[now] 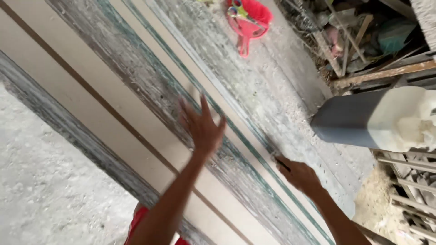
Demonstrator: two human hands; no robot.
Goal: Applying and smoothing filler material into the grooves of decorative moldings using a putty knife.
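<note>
Fingers spread, left hand point(202, 127) lies flat on the long board point(113, 109); right hand point(297, 174), nearer its edge, pinches what looks like a pencil point(282, 164) along it.

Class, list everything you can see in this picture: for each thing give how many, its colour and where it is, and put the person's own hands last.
Boards: several, beige with dark worn strips and green edges, lying side by side slantwise across the middle.
Dustpan: one, red, at the top, lying on the dusty surface, with small things in it too blurred to tell.
Post: one, grey with a white end, at the right.
Scrap wood and clutter: a pile, brown and grey, top right.
Floor: one, pale grey, dusty, lower left.
Pencil: one, dark, in the right hand, tip at a board's edge.
Left hand: one, fingers spread, over the boards.
Right hand: one, closed round the pencil, lower right.
</note>
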